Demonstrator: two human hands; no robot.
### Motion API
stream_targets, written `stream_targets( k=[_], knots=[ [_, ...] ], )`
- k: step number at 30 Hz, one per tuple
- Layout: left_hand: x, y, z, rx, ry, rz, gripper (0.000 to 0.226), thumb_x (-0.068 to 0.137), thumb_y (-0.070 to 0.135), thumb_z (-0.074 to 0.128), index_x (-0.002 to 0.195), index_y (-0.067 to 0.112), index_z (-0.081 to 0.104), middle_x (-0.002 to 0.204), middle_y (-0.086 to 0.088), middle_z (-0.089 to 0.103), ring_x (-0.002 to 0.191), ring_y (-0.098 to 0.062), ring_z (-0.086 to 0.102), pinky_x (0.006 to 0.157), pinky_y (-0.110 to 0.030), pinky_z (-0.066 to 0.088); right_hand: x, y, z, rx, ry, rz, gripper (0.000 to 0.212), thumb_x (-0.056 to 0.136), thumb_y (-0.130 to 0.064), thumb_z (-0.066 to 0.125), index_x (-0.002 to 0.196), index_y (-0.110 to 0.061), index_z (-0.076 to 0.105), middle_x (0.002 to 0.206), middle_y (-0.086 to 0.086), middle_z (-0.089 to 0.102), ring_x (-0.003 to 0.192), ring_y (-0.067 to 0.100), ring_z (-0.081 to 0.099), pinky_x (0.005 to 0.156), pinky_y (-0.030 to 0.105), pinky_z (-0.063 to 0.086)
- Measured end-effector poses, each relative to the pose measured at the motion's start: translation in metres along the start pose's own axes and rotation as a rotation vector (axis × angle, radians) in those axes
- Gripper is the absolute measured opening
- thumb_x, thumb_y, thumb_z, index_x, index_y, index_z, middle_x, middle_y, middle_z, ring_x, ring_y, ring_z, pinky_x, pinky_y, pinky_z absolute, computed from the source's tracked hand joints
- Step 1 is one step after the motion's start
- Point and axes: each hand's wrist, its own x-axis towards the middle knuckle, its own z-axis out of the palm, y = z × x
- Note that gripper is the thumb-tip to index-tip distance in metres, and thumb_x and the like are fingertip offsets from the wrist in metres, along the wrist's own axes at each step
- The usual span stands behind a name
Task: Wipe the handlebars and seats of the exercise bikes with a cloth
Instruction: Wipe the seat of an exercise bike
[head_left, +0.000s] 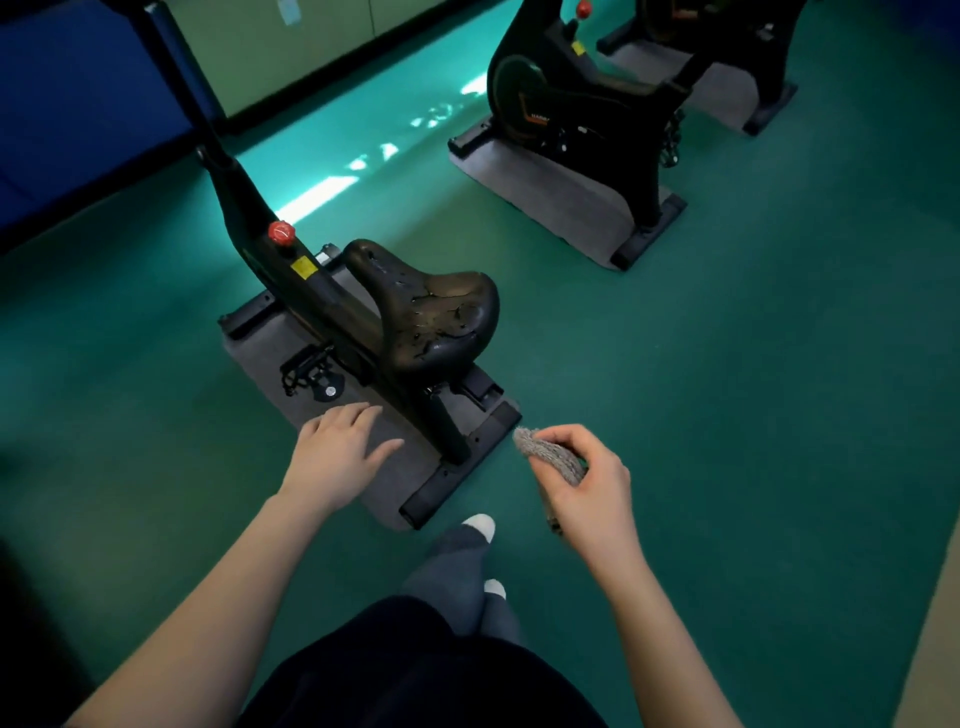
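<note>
Our right hand grips the grey fuzzy cloth; our left hand spreads loose, empty. At 11 o'clock from the cloth, the black seat looks cracked.

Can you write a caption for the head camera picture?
Right hand holds a grey cloth near the worn bike seat.

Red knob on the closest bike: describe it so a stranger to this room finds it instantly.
Start at the nearest exercise bike, on its grey mat. On its sloping black frame, ahead of the cracked seat, sits a round red knob; the yellow sticker below it is flat.
</note>
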Motion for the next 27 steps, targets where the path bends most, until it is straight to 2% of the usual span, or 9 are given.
stream_targets(
  k=[2, 7, 12, 13, 16, 18, 20, 23, 27],
  knots=[
    [0.006, 0.003, -0.001, -0.027, 0.01, -0.03, 0.064, 0.091, 0.059, 0.034, 0.142, 0.02, 0.035, 0.146, 0.0, 0.039, 0.135, -0.021, 0.033, 0.108, -0.04, 0.027, 0.012, 0.0, -0.002, 0.0, -0.023, -0.008, 0.029, 0.08, -0.014, 0.071, 0.077, -0.041, 0.061, 0.088, 0.003, 0.066, 0.072, 0.015, 0.059, 0.063, 0.021, 0.045],
    [0.039, 0.011, -0.005, -0.085, 0.04, -0.09, 0.07, 0.09, 0.062, 0.034, 0.144, 0.019, 0.03, 0.145, -0.001, 0.04, 0.132, -0.021, 0.036, 0.106, -0.039, 0.03, 0.06, -0.006, 0.0, -0.026, -0.054, -0.042, 0.024, 0.08, -0.016, 0.071, 0.08, -0.039, 0.063, 0.083, 0.006, 0.066, 0.069, 0.021, 0.056, 0.07, 0.037, 0.053],
    [0.079, 0.009, -0.007, -0.239, 0.038, -0.184, 0.088, 0.081, 0.069, 0.043, 0.149, 0.017, 0.017, 0.148, -0.004, 0.034, 0.133, -0.023, 0.035, 0.105, -0.041, 0.034, 0.115, -0.014, 0.02, -0.046, -0.107, -0.036, 0.02, 0.081, -0.016, 0.068, 0.085, -0.036, 0.064, 0.087, 0.009, 0.065, 0.065, 0.022, 0.055, 0.069, 0.048, 0.055],
    [0.086, 0.009, -0.007, -0.268, 0.033, -0.203, 0.094, 0.078, 0.07, 0.046, 0.149, 0.017, 0.016, 0.148, -0.005, 0.034, 0.133, -0.024, 0.035, 0.104, -0.042, 0.034, 0.125, -0.016, 0.026, -0.051, -0.12, -0.04, 0.021, 0.082, -0.016, 0.068, 0.086, -0.036, 0.064, 0.09, 0.006, 0.065, 0.066, 0.023, 0.056, 0.07, 0.049, 0.056],
    [0.099, 0.009, -0.004, -0.341, 0.007, -0.235, 0.106, 0.069, 0.074, 0.053, 0.149, 0.016, 0.014, 0.148, -0.004, 0.032, 0.134, -0.023, 0.034, 0.105, -0.042, 0.033, 0.153, -0.025, 0.043, -0.061, -0.138, -0.127, 0.025, 0.082, -0.008, 0.067, 0.091, -0.031, 0.065, 0.096, -0.018, 0.063, 0.082, 0.027, 0.06, 0.073, 0.052, 0.054],
    [0.103, 0.01, -0.001, -0.382, -0.002, -0.235, 0.111, 0.065, 0.074, 0.057, 0.149, 0.015, 0.014, 0.148, -0.003, 0.032, 0.133, -0.021, 0.035, 0.106, -0.041, 0.034, 0.175, -0.03, 0.054, -0.076, -0.133, -0.185, 0.025, 0.082, -0.003, 0.066, 0.094, -0.025, 0.065, 0.1, -0.02, 0.063, 0.093, 0.025, 0.059, 0.075, 0.054, 0.053],
    [0.104, 0.012, 0.003, -0.423, 0.003, -0.246, 0.113, 0.063, 0.073, 0.06, 0.149, 0.015, 0.015, 0.148, -0.002, 0.031, 0.133, -0.02, 0.034, 0.107, -0.042, 0.034, 0.201, -0.035, 0.063, -0.094, -0.117, -0.21, 0.023, 0.083, -0.002, 0.065, 0.096, -0.02, 0.065, 0.101, -0.012, 0.064, 0.097, 0.025, 0.058, 0.08, 0.053, 0.051],
    [0.106, 0.017, 0.007, -0.48, 0.022, -0.295, 0.112, 0.063, 0.069, 0.066, 0.148, 0.014, 0.017, 0.148, 0.0, 0.029, 0.134, -0.019, 0.033, 0.107, -0.042, 0.034, 0.242, -0.043, 0.075, -0.145, -0.103, -0.275, 0.021, 0.083, -0.002, 0.065, 0.098, -0.016, 0.065, 0.101, -0.005, 0.064, 0.102, 0.022, 0.056, 0.092, 0.046, 0.046],
    [0.109, 0.021, 0.011, -0.546, 0.051, -0.338, 0.112, 0.061, 0.065, 0.071, 0.147, 0.014, 0.02, 0.147, 0.002, 0.029, 0.133, -0.018, 0.033, 0.107, -0.04, 0.034, 0.285, -0.044, 0.094, -0.243, -0.213, -0.299, 0.023, 0.085, -0.003, 0.063, 0.105, -0.014, 0.065, 0.109, -0.001, 0.061, 0.108, 0.02, 0.051, 0.097, 0.033, 0.041]
  ],
)
